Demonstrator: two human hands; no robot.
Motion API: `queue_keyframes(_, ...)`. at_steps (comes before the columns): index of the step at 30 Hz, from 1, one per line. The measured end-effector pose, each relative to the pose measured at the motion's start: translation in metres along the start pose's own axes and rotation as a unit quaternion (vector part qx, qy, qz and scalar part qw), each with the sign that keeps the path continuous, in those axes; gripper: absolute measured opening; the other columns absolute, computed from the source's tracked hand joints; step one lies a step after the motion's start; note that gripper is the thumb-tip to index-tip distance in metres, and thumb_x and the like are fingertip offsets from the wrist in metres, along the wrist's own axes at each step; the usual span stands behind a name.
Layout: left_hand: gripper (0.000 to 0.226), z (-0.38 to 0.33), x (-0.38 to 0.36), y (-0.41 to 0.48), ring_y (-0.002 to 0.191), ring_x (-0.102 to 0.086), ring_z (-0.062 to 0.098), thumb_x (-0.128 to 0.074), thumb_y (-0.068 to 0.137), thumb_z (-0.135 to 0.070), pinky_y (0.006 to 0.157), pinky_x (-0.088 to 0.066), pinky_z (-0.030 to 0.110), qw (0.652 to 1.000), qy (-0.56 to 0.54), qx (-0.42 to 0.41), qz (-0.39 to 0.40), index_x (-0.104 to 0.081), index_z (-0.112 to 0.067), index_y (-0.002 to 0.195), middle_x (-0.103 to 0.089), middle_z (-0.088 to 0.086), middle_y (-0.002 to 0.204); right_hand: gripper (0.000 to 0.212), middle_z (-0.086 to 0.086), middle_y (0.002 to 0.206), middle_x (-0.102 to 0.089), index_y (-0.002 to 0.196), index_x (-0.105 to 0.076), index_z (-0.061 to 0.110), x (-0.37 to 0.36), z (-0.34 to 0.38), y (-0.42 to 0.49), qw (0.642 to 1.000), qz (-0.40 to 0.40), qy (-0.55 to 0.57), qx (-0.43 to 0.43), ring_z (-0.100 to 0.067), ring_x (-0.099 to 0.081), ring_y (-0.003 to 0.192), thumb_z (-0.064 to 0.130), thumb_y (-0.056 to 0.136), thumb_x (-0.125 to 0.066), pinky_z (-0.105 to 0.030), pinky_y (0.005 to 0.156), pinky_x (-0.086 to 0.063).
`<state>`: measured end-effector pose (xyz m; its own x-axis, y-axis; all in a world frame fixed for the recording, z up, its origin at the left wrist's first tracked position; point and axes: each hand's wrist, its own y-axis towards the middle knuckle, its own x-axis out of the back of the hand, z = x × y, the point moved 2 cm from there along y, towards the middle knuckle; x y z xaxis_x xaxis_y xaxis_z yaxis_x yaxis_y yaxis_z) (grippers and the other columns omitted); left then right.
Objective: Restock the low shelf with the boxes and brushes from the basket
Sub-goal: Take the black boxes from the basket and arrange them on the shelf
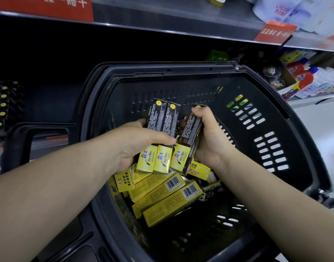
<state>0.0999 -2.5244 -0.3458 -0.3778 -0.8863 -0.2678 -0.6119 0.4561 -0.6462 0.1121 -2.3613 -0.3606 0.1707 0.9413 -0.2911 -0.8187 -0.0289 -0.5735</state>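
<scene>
Hands: two are seen, a left hand (pixel 136 146) and a right hand (pixel 209 140).
Basket: one black basket (pixel 275 148) is seen.
Held boxes: three black-and-yellow boxes (pixel 154 118) are counted, two gripped by the left hand and one by the right hand.
Long boxes: at least four long yellow boxes (pixel 171 207) are counted in the basket; barcodes are shown on two.
Short boxes: two short yellow boxes (pixel 123 180) are counted beside them.
Shelved stock: at least five dark boxes (pixel 1 104), each marked with a yellow dot, are counted at the far left.
Signs: two red signs (pixel 275 32) are made out clearly.
</scene>
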Motion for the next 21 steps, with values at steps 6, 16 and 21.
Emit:
queue_keyframes(6, 0.032, -0.003, -0.007, -0.013, 0.066, -0.072, 0.024, -0.073, 0.072, -0.013, 0.054, -0.058, 0.037, 0.993, -0.045, 0.046, 0.095, -0.066, -0.013, 0.103, -0.075, 0.012, 0.084, 0.046, -0.007, 0.097, -0.074, 0.101, -0.068, 0.017, -0.013, 0.004, -0.003, 0.997, -0.047, -0.058, 0.018, -0.021, -0.072, 0.086, 0.055, 0.085, -0.048, -0.037, 0.079, -0.054)
queue_keyframes(16, 0.03, -0.026, 0.021, -0.059, 0.062, -0.071, 0.021, -0.076, 0.059, -0.017, 0.05, -0.056, 0.03, 0.994, -0.036, -0.05, 0.089, -0.071, -0.01, 0.088, -0.074, 0.011, 0.079, 0.039, 0.001, 0.103, -0.072, 0.11, -0.061, 0.025, -0.072, 0.052, -0.028, 0.949, -0.062, -0.264, 0.159, -0.021, -0.067, 0.098, 0.055, 0.087, -0.049, -0.045, 0.094, -0.048)
queue_keyframes(21, 0.03, -0.026, 0.092, -0.091, 0.069, -0.072, 0.018, -0.08, 0.062, -0.025, 0.05, -0.054, 0.024, 0.994, 0.003, -0.099, 0.048, -0.074, -0.018, 0.091, -0.075, 0.007, 0.089, 0.021, -0.005, 0.101, -0.071, 0.106, -0.061, 0.017, -0.121, 0.065, -0.032, 0.929, 0.087, -0.34, 0.115, -0.02, -0.068, 0.088, 0.031, 0.091, -0.058, -0.037, 0.08, -0.057)
